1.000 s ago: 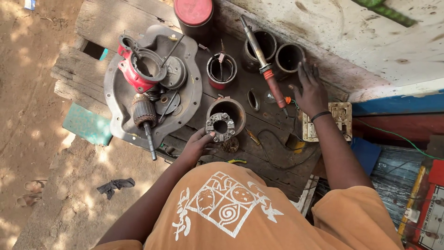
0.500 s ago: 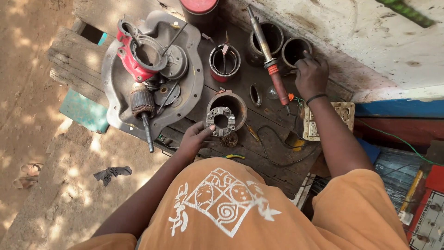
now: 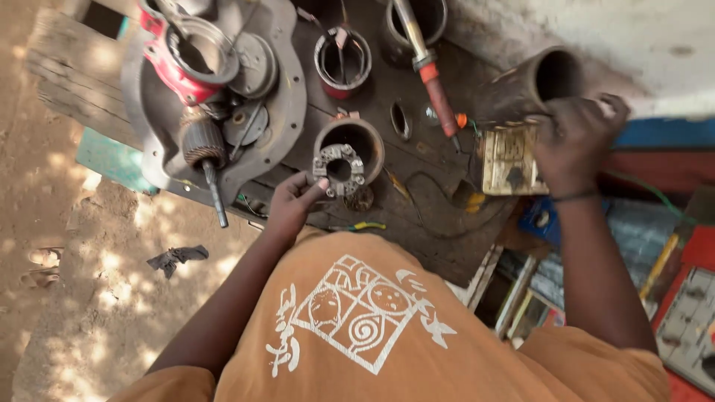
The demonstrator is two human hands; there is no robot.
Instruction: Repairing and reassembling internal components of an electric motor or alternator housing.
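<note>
Grease and dust coat the dark worktop, and both hands are busy on it. The right hand is closed round a rusty metal sleeve, lifted and tipped on its side with its open mouth to the wall, likely so the bore can be looked into. The left hand has its fingers pinched on the edge of a round bracket sitting in a metal cup mid-worktop, seemingly steadying it. A red-handled screwdriver lies just beside the sleeve.
</note>
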